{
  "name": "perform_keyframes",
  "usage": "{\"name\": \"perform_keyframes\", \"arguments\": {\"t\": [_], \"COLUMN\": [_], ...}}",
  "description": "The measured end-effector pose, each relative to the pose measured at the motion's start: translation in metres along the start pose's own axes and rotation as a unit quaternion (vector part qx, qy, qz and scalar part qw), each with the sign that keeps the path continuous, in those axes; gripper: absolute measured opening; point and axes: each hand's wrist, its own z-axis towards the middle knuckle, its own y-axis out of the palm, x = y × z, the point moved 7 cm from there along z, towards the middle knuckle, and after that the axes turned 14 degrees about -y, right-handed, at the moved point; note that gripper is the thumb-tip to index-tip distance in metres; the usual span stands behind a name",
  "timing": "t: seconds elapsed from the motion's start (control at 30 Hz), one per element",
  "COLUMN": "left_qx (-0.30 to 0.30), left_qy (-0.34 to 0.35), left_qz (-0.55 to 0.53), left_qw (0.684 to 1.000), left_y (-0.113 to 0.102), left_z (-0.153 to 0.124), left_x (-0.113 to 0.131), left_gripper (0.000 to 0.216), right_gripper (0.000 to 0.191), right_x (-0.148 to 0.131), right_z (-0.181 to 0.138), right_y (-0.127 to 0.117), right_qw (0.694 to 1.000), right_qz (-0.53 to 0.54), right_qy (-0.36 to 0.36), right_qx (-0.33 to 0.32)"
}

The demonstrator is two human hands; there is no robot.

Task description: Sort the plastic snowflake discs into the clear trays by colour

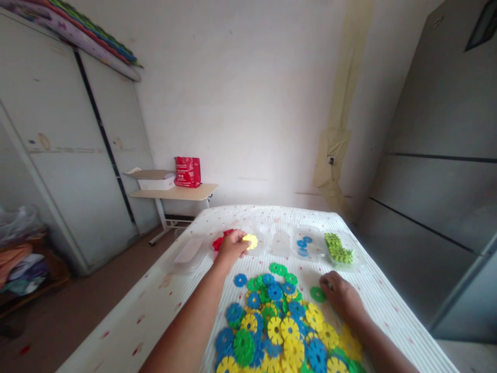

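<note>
My left hand [232,247] pinches a yellow notched plastic disc [251,240] between thumb and fingers, above a clear tray at the far side of the table. Beside that hand, partly covered by it, are red pieces [218,243]. My right hand [340,292] is closed at the right of the pile, its curled fingers at the edge of a green notched disc [317,294]; the exact grip is partly hidden. Between my forearms spreads a heap of blue, yellow and green notched discs [275,329]. A single blue disc [240,280] lies left of it.
Along the far side stand clear plastic trays: one at the left [189,253], one with a few blue discs [305,243], and one with light green pieces [338,249]. Behind, a small desk [176,193] carries a red bag [188,172] and a white box [156,182].
</note>
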Motion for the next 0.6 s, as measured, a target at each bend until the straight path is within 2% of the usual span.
{"name": "perform_keyframes", "arguments": {"t": [0.1,0.2,0.3,0.4,0.5,0.6], "left_qx": [0.055,0.078,0.073,0.081,0.062,0.029], "left_qy": [0.013,0.032,0.054,0.074,0.077,0.085], "left_qz": [0.024,0.057,0.113,0.180,0.154,0.126], "left_qw": [0.998,0.995,0.989,0.978,0.983,0.988], "left_y": [0.003,0.004,0.004,0.001,0.002,0.009], "left_z": [0.013,0.004,-0.020,-0.040,-0.045,-0.045], "left_x": [0.006,-0.004,-0.024,-0.049,-0.071,-0.079], "left_gripper": [0.036,0.029,0.015,0.018,0.025,0.032], "right_gripper": [0.019,0.019,0.018,0.018,0.019,0.020], "right_x": [-0.001,-0.001,-0.001,-0.003,-0.006,-0.011], "right_z": [0.000,0.000,0.000,0.000,0.000,0.001], "right_y": [-0.001,-0.001,-0.001,-0.005,-0.008,-0.006], "right_qw": [1.000,1.000,1.000,1.000,1.000,0.999], "right_qz": [0.001,0.006,0.008,0.005,0.011,0.024], "right_qy": [-0.005,-0.001,0.004,0.003,0.009,-0.006], "right_qx": [0.001,0.000,0.006,0.015,0.006,-0.030]}}
